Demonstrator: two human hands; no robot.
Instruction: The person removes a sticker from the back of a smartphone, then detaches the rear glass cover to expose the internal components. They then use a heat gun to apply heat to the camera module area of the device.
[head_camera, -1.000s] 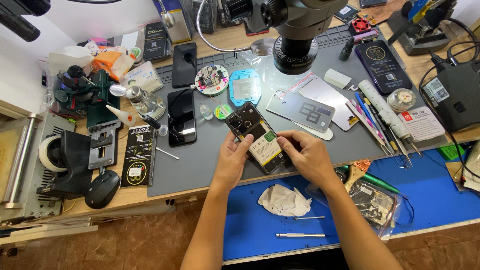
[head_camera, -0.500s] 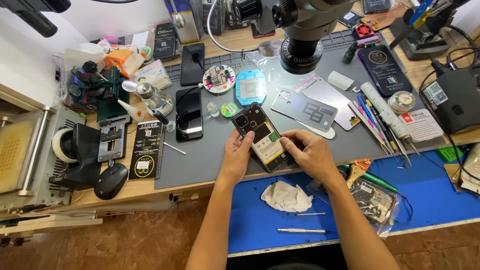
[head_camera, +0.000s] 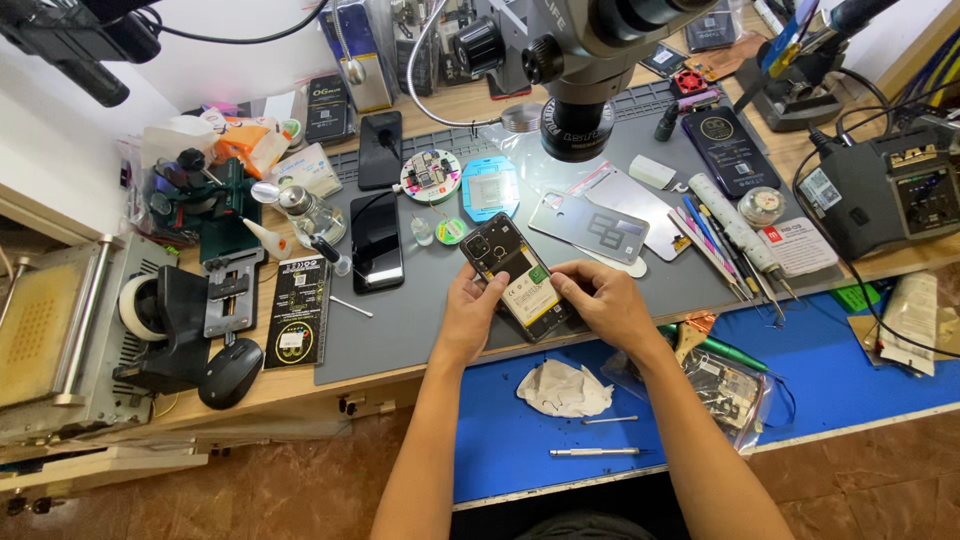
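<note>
The opened phone (head_camera: 520, 277) lies back-up on the grey mat (head_camera: 420, 330) of the desk (head_camera: 300, 385), slanted, between both hands; the left hand (head_camera: 472, 310) pinches its near-left edge, fingers closed on the frame; the right hand (head_camera: 600, 303) clasps the lower right corner, fingertips over the battery area. Each grip is narrow and holds the phone. Judging from this, the work goes best with the left hand steadying the frame flat on the mat while the right presses gently, away from the loose small parts. A microscope (head_camera: 580, 60) stands beyond the grip; a crumpled cloth (head_camera: 565, 388) and a thin screwdriver (head_camera: 598, 452) lie nearer the body. The right fingertips hide what they touch; any screws or connectors are too small to make out.
</note>
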